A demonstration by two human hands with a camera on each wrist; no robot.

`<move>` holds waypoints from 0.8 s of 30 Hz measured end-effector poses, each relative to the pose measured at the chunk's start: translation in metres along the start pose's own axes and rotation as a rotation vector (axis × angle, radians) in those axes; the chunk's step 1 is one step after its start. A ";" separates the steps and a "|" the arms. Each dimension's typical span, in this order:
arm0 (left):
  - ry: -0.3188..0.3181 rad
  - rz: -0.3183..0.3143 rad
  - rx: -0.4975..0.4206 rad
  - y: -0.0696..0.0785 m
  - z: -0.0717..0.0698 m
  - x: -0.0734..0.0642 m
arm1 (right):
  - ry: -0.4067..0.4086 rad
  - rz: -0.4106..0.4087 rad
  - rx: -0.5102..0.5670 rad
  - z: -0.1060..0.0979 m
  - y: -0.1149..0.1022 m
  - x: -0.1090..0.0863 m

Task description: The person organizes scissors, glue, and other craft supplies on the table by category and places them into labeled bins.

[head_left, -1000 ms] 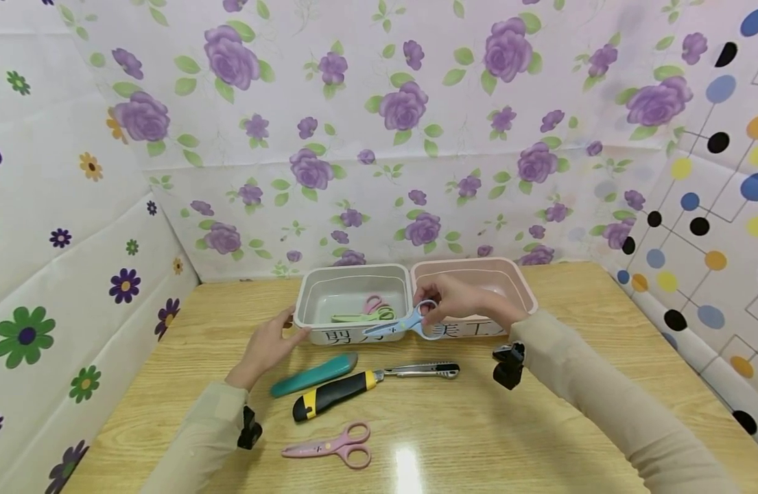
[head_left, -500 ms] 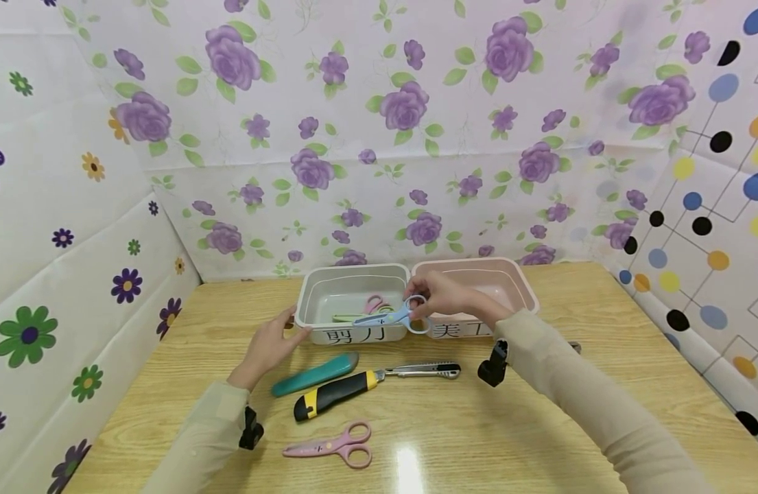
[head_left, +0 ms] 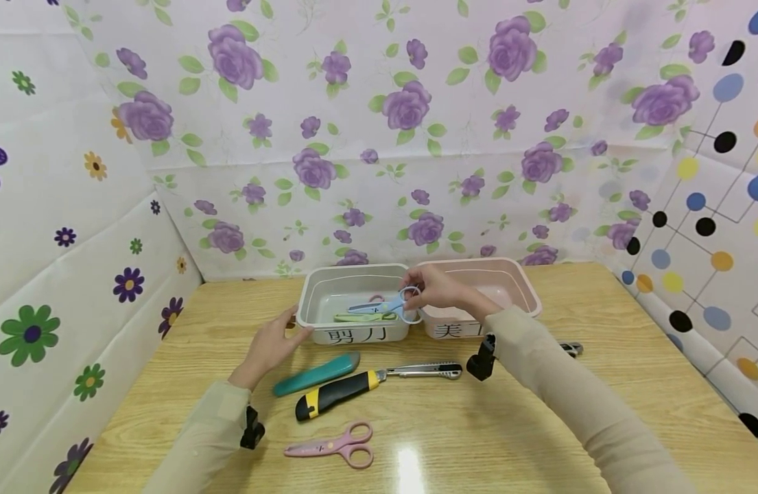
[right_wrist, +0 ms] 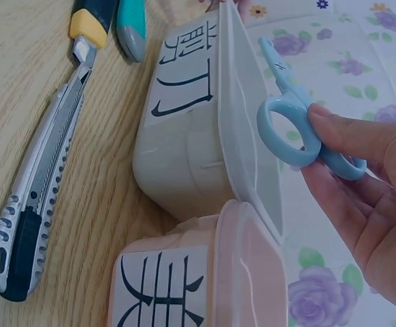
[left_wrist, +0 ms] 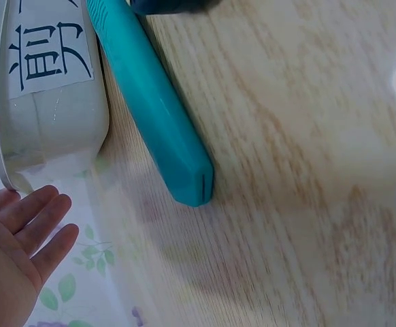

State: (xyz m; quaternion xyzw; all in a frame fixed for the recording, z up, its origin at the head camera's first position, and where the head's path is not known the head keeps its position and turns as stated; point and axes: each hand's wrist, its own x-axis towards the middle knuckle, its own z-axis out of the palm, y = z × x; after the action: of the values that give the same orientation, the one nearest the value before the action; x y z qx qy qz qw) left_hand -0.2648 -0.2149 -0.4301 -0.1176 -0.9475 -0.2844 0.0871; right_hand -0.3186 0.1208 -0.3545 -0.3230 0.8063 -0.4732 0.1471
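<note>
My right hand (head_left: 439, 287) pinches light blue scissors (head_left: 379, 308) by the handle loops. They hang over the right part of the grey bin (head_left: 400, 333), blades pointing left. In the right wrist view, thumb and fingers grip the blue scissors (right_wrist: 294, 97) above the bin's rim. Green scissors (head_left: 359, 318) lie inside, with a pink handle loop (head_left: 376, 298) partly hidden behind the blue pair. At the bin's left front corner, my left hand (head_left: 272, 351) touches the rim with loosely extended fingers; the left wrist view shows these fingers (left_wrist: 38, 228) beside the corner.
A pink bin (head_left: 525, 291) adjoins the grey one on the right. In front lie a teal cutter (head_left: 317, 374), a black-and-yellow cutter (head_left: 335, 396), a silver utility knife (head_left: 423, 370) and pink scissors (head_left: 320, 448). Another knife (head_left: 573, 348) is partly hidden by the right sleeve.
My right hand has moved left and back, carrying the blue scissors from in front of the bins to above the grey bin. The left hand stays at the corner.
</note>
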 end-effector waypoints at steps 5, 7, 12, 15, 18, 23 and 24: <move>-0.001 -0.007 -0.001 -0.001 0.000 0.000 | 0.022 -0.006 0.005 0.002 0.001 0.004; -0.002 -0.009 0.000 -0.001 0.000 0.000 | 0.038 -0.006 -0.003 0.003 0.001 0.006; 0.004 -0.009 -0.003 -0.001 -0.001 0.000 | 0.084 0.002 -0.030 0.006 0.004 0.016; 0.003 -0.007 -0.007 -0.001 -0.001 0.001 | 0.108 -0.002 -0.035 0.009 0.005 0.022; -0.007 -0.009 -0.014 0.000 -0.001 0.001 | 0.126 -0.018 -0.041 0.011 0.007 0.025; -0.016 -0.024 -0.017 0.000 -0.001 0.001 | 0.140 -0.019 -0.036 0.015 0.013 0.027; -0.016 -0.025 -0.015 0.000 -0.001 0.001 | 0.140 -0.018 -0.040 0.016 0.014 0.028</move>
State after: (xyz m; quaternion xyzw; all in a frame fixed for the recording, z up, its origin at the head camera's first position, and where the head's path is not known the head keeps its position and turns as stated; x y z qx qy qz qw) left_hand -0.2654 -0.2154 -0.4294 -0.1088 -0.9473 -0.2916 0.0753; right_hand -0.3359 0.0969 -0.3722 -0.2990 0.8210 -0.4798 0.0796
